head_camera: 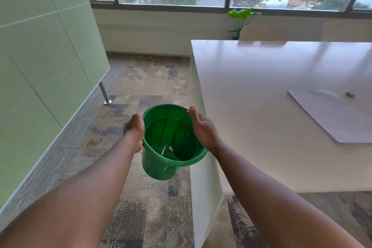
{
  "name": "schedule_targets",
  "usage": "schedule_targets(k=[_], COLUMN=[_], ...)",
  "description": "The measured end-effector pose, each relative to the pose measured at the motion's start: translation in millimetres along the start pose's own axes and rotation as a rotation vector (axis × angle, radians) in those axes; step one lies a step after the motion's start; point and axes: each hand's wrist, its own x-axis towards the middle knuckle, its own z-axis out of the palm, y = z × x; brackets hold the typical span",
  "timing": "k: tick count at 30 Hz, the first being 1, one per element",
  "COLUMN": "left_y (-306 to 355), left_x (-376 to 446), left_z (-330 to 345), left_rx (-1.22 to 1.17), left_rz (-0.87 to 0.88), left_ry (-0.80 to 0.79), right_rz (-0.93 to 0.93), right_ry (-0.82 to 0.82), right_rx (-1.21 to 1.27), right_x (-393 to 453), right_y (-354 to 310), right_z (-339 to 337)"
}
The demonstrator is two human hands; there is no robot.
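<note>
A green plastic bucket (161, 165) hangs in the air above the carpet, just left of the white table's corner, held between both hands. Its mouth tilts toward me and a small pale scrap lies at the bottom inside. My left hand (134, 129) grips the left rim, fingers curled round the outside. On the right rim, my right hand (203, 129) presses with the thumb at the far edge, while its fingers are hidden behind the bucket wall.
A white table (261, 106) fills the right side, carrying a stack of paper (338, 117) with a small dark object (349, 94). Two pale chairs (263, 32) and a plant (241, 20) stand by the window. A green glass partition (40, 56) lines the left.
</note>
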Motion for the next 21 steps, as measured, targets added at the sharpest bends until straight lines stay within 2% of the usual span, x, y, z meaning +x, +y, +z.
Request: schedule_targets(k=[2,5,8,10,14,17,21], left_y=[0,0,-1,-2,-3,-4,-3], left_x=[1,-1,0,-1,0,-1,-4], left_z=[-1,0,0,-1,-1,0,0], left_rx=[0.006,0.021,0.016,0.021,0.012,0.01,0.002], left_rz=[-0.011,0.006,0.006,0.007,-0.001,0.01,0.012], left_ry=[0.002,-0.012,-0.002,0.002,0.008,0.007,0.008], right_rz=[0.015,0.059,0.165,0.173,0.002,-0.185,-0.169], right_ry=[0.105,0.26,0.311,0.27,0.094,0.059,0.127], right_rx=[-0.055,-0.346,-0.572,-0.501,-0.054,-0.102,-0.164], right_x=[4,5,1,0,-6,-8,-3], right_y=[14,39,54,47,6,-9,1], right_z=[-15,-40,-42,-28,9,22,1])
